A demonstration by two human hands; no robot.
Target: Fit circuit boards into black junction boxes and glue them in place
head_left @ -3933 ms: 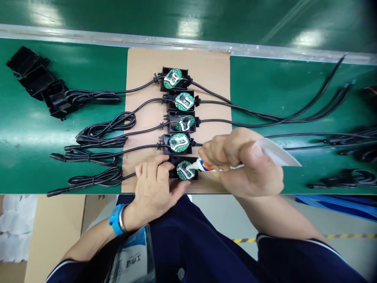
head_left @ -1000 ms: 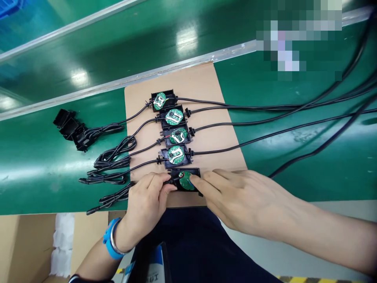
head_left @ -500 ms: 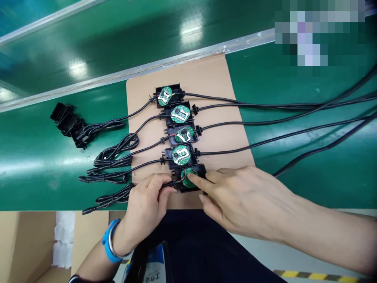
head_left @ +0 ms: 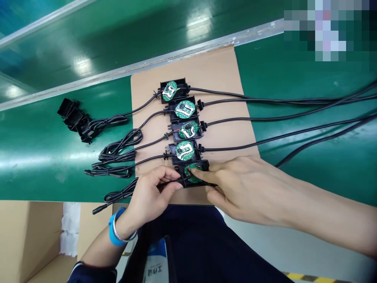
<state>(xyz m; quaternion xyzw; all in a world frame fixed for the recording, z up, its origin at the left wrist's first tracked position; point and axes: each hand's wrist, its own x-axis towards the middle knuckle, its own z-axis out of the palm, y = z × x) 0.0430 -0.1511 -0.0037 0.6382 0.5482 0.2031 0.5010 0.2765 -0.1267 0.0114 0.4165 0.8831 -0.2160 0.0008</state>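
My left hand (head_left: 151, 194) pinches a black cable (head_left: 170, 181) right by the end of the closest black box (head_left: 193, 186). One pointing finger of my right hand (head_left: 250, 192) is on the round green circuit board (head_left: 196, 177) in that box. I can't tell if its other fingers are holding anything. The box sits on the cardboard sheet (head_left: 206, 65), at the near end of a row of five. The four other circuit boards (head_left: 185, 151) have squiggly white paste (head_left: 189, 147) facing up. I can't see any on this one, but I can see a red wire. All five boxes are open on top. Three more black boxes (head_left: 68, 107) are piled off to the left.
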